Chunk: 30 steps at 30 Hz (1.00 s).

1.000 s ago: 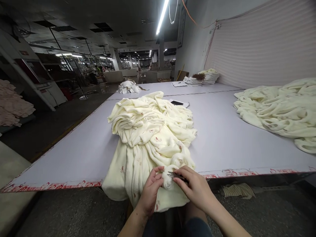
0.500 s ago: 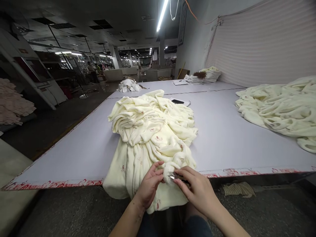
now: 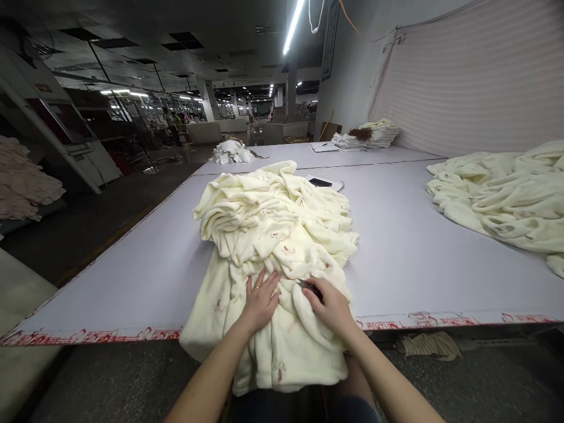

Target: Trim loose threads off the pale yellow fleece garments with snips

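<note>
A heap of cream fleece garments (image 3: 268, 229) with small red prints lies on the grey cutting table (image 3: 396, 247) and hangs over its near edge. My left hand (image 3: 259, 301) rests flat on the fabric, fingers spread, a ring on one finger. My right hand (image 3: 328, 304) lies on the cloth just to the right, fingers curled round small metal thread snips (image 3: 308, 286), whose tip pokes out toward the left hand.
A second cream pile (image 3: 502, 200) lies at the table's right. A phone on papers (image 3: 324, 183) sits behind the heap. Further back are a white bundle (image 3: 231, 154) and stacked folded cloth (image 3: 370, 135). A striped scrap (image 3: 425, 343) lies on the floor.
Both hands let go of the pinched bit of fabric at the table edge and moved forward onto the heap. The left hand opened flat.
</note>
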Motion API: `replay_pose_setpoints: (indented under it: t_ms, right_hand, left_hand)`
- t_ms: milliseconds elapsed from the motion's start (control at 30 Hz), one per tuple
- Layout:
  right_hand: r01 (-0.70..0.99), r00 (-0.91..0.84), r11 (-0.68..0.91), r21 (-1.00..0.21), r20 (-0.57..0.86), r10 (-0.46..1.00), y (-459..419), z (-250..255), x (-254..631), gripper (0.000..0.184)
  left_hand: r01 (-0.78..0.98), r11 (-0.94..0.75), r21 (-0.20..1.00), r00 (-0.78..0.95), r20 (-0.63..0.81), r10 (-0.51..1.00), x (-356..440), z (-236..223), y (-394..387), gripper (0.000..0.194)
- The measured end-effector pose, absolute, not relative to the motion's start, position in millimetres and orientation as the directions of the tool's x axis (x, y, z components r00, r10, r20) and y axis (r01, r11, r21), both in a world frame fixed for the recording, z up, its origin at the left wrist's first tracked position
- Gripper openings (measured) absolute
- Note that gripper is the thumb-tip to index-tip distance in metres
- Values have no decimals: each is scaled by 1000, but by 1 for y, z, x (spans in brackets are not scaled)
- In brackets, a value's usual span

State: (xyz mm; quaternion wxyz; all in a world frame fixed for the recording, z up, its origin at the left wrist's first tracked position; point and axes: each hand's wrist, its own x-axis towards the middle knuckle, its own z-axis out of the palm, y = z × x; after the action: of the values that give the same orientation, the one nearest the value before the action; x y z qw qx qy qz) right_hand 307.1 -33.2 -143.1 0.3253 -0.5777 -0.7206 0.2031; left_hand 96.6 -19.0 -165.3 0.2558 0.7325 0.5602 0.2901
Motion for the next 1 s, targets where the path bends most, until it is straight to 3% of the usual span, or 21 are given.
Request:
replay_pose_setpoints:
  t_ms: [233,433,533,667,733,800,1000]
  right_hand:
    - [706,-38,167,-688,199,979,36,-146,301,30]
    - [658,-57,171,-734,178,982,-14,-130,299,32]
    - [620,-212,203,-758,87,973,-55,-133,294,33]
    - [627,-270,184,-757,10,963,-69,-139,290,13]
    - [602,-269,161,-782,-9,963,-64,-138,290,13]
    - [587,-286,177,-790,2,958,-60,-134,292,15]
    - [712,-324,347,-610,153,934,-66,-129,300,26]
  left_hand:
    - [713,-214,667,196,104,975,104,-178,53,49]
    - [630,-199,751,150,134,980,102,-173,80,46]
    - [560,-180,809,64,174,983,96,-159,64,37]
    - [518,-178,837,-75,252,965,90,-132,1,27]
    - [537,-202,819,-9,245,969,92,-123,-35,17]
    - [609,-251,752,143,207,968,99,-121,-63,21]
    - [719,-187,669,118,148,982,123,-133,-78,13]
